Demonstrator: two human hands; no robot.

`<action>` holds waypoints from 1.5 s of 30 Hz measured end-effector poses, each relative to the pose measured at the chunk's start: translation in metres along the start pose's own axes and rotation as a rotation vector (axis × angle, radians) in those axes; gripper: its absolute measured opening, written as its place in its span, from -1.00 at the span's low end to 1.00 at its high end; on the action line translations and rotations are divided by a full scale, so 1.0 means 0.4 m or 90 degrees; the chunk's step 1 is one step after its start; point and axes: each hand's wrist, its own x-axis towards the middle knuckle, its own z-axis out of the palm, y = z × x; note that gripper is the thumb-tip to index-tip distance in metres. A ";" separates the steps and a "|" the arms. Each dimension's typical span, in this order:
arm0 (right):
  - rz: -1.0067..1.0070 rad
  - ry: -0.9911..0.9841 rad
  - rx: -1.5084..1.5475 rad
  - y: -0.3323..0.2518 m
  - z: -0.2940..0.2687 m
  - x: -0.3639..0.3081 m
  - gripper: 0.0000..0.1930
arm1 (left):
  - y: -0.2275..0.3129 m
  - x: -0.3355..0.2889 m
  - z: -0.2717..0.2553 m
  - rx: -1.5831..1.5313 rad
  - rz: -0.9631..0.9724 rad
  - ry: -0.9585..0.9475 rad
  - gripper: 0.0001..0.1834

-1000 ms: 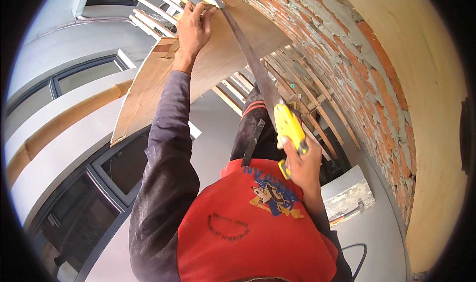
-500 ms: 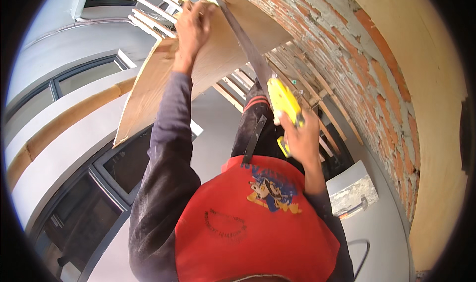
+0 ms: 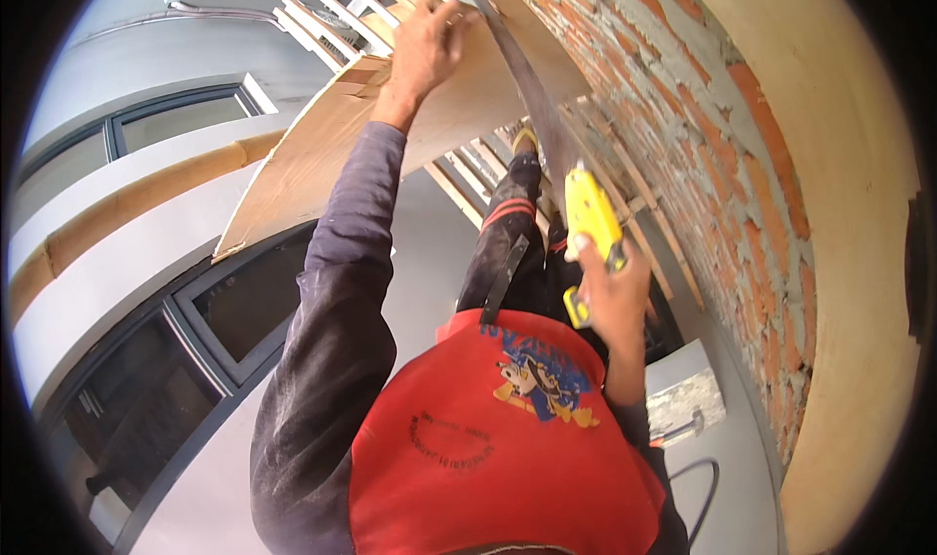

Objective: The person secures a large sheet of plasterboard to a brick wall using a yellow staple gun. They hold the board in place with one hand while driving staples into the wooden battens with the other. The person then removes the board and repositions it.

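1. The step in hand looks like sawing at the large, thin, pale-brown plywood sheet, which slopes across the far side of the scene, left of the rough red-brick wall.

2. The right hand, nearer the person, is wrapped around the bright yellow handle of the long, grey-bladed handsaw. The blade runs away to the far left and crosses in front of the sheet's right part; its tip is out of view.

3. The left hand is at the sheet's far end, just left of the blade. Its fingers are bent and somewhat blurred; I cannot tell whether they pinch the edge or only rest there.

4. Whether the teeth sit in a cut is too far off to make out.

5. Beyond the left hand are slim, pale wooden strips; light wooden slats show below the sheet, on its near side.

6. A further stroke would, in my judgement, call for a straight pull or push by the right hand, the sheet steadied, and the left fingers well clear of the teeth.
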 end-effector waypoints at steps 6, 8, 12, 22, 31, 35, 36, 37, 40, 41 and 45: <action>0.056 0.095 0.037 0.029 -0.039 -0.079 -0.68 | -0.032 0.008 0.055 -0.019 0.030 -0.017 -0.73; 0.051 0.085 -0.005 0.020 0.008 -0.010 -0.65 | 0.022 -0.009 0.035 -0.005 0.044 -0.006 -0.75; -0.001 0.049 0.038 0.005 0.027 -0.022 -0.67 | 0.010 -0.020 0.008 0.011 0.014 0.019 -0.80; 0.062 0.041 0.104 0.064 -0.009 -0.027 -0.69 | 0.028 -0.005 0.041 -0.044 0.012 0.025 -0.88; 0.034 -0.027 0.129 0.050 0.002 -0.032 -0.77 | -0.026 0.025 0.000 0.001 0.037 -0.007 -0.90; 0.064 0.000 0.093 0.046 -0.017 -0.020 -0.78 | 0.021 0.022 0.006 -0.043 0.026 -0.013 -0.94; 0.028 0.000 0.116 0.048 0.006 0.009 -0.75 | 0.025 0.026 0.010 -0.051 0.013 -0.017 -0.94; 0.052 -0.006 0.105 0.054 0.006 0.014 -0.72 | 0.032 0.030 0.010 -0.060 0.001 -0.021 -0.93; 0.052 0.003 0.153 0.054 0.007 0.004 -0.74 | 0.033 0.009 0.019 -0.020 0.020 -0.040 -0.91; 0.065 0.008 0.141 0.033 -0.006 -0.012 -0.75 | 0.026 0.000 0.026 0.013 0.024 -0.039 -0.91; 0.042 -0.013 0.127 0.042 -0.039 -0.025 -0.77 | 0.053 -0.013 0.052 0.030 0.019 -0.001 -0.90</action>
